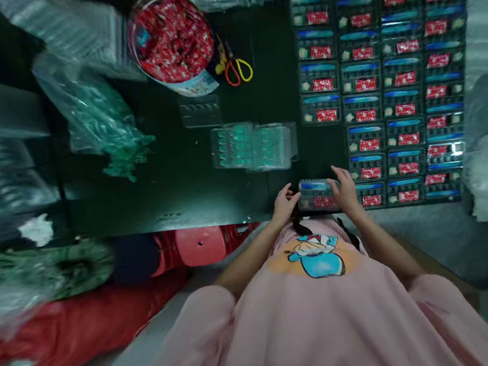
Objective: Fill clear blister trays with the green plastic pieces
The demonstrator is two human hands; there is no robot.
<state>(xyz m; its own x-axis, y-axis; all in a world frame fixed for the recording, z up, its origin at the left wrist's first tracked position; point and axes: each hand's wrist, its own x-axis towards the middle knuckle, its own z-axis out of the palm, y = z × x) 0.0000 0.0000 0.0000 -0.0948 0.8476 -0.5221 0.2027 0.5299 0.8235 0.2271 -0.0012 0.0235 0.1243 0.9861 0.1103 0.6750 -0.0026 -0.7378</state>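
Observation:
A clear plastic pack (317,194) holding a blue piece and a red patterned piece lies at the near edge of the dark table (175,184). My left hand (285,201) curls round its left end. My right hand (344,187) rests on its right end with the fingers bent over the top. Both hands grip the pack. It sits just left of the front row of filled packs (384,77), which are laid out in neat columns across the right of the table.
Clear trays of green pieces (251,146) lie ahead of my hands. A round tub of red items (172,40) and scissors (237,69) stand further back. Bags of green pieces (100,119) fill the left. A red stool (200,246) sits below the table edge.

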